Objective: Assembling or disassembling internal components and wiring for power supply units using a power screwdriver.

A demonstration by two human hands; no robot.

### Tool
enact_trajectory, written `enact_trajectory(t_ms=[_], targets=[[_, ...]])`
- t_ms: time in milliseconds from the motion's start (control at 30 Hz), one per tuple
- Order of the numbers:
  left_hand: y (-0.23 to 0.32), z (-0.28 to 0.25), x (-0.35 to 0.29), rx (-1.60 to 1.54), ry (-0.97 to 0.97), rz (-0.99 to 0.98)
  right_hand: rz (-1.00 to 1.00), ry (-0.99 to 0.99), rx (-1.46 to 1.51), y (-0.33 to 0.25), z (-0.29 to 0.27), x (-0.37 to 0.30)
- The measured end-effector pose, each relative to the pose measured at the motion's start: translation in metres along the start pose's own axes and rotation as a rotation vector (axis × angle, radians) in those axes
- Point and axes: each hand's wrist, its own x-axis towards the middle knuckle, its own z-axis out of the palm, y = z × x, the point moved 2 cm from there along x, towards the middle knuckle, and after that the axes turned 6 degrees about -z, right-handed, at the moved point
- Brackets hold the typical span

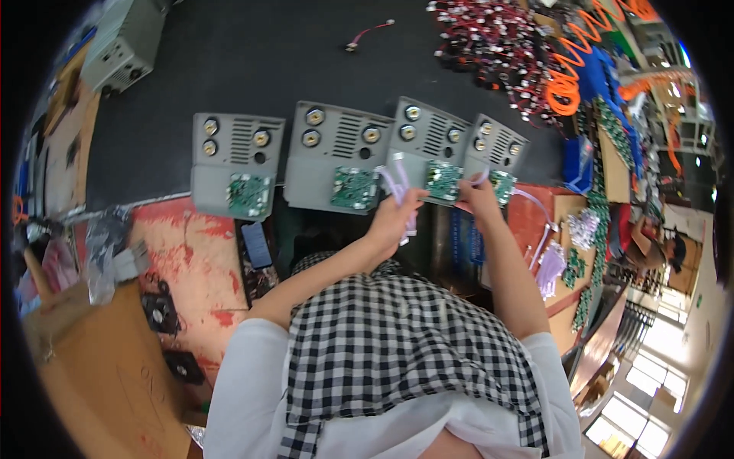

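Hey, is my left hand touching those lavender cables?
Touching: the head view shows your left hand closed around the lavender cables, their ends sticking out above and below it.

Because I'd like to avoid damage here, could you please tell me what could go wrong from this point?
The loose purple cables in the left hand could snag on a nearby green circuit board. The leftmost gray panel seems to overhang the dark tabletop, so a bump might tip it.

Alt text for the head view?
A person's left hand holds lilac cables; the right hand is by the two rightmost of four gray panels, each carrying a green circuit board, along a dark table's edge. Red-and-black wires are piled upper right.
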Motion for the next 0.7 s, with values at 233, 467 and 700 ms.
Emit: enact_trajectory(t_ms=[233,467,700], targets=[[0.004,0.001,-0.01,0.086,0.032,0.009,0.105,0.048,0.066,-0.012,0.011,-0.002],[0.024,0.004,-0.055,0.334,0.049,0.281,-0.141,0.195,0.031,0.019,0.013,-0.032],[0.03,-0.006,-0.078,0.157,0.062,0.468,-0.335,-0.436,0.141,-0.002,0.084,-0.114]])
